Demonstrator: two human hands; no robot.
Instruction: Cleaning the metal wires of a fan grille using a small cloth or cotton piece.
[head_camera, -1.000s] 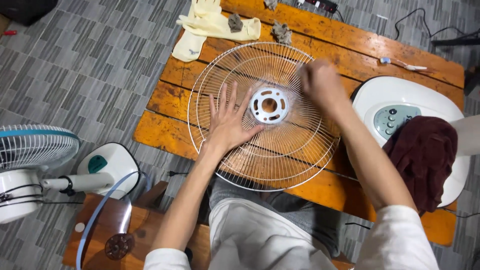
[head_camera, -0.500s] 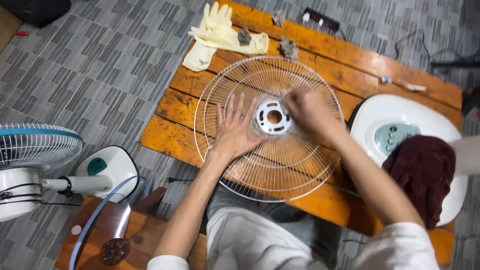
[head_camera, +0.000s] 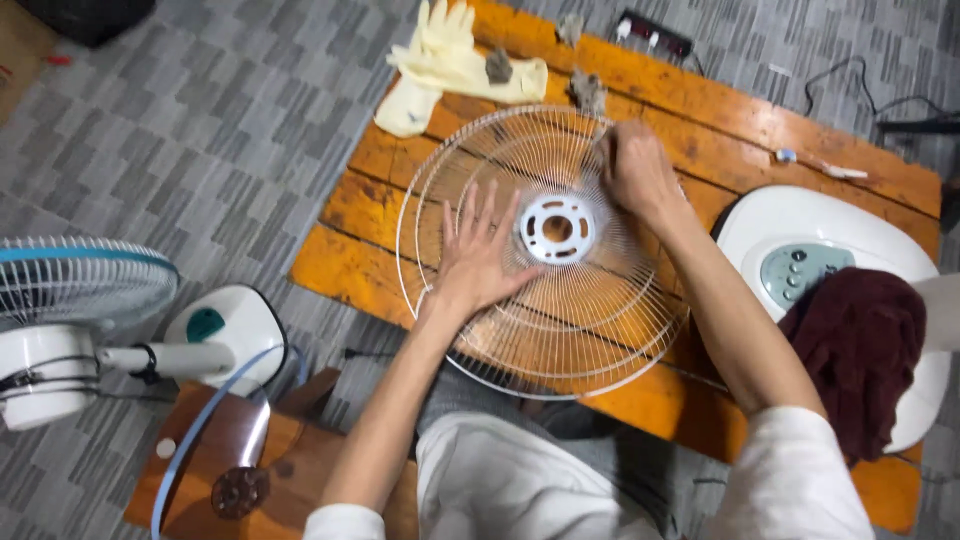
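We see the white wire fan guard (head_camera: 545, 300) lying flat on the orange wooden table (head_camera: 330, 260), its near edge over the lap. The left hand (head_camera: 480, 255) presses on it with fingers spread wide, left of the hub (head_camera: 557, 228). The right hand (head_camera: 635, 170) is curled at the far rim; we cannot tell what it grips. Cream rubber gloves (head_camera: 445, 60) lie at the far left

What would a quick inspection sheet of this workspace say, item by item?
Surface: low orange wooden table on grey patterned floor.
Job's things: white wire fan grille lying flat, white hub at its centre.
Clutter: pale rubber gloves, dark red cloth on a white fan base.
Hands: left hand flat, fingers spread on the grille; right hand closed at the far rim; what it holds is hidden.
Cables: black cord, power strip.
Surroundings: another fan lying on the floor.
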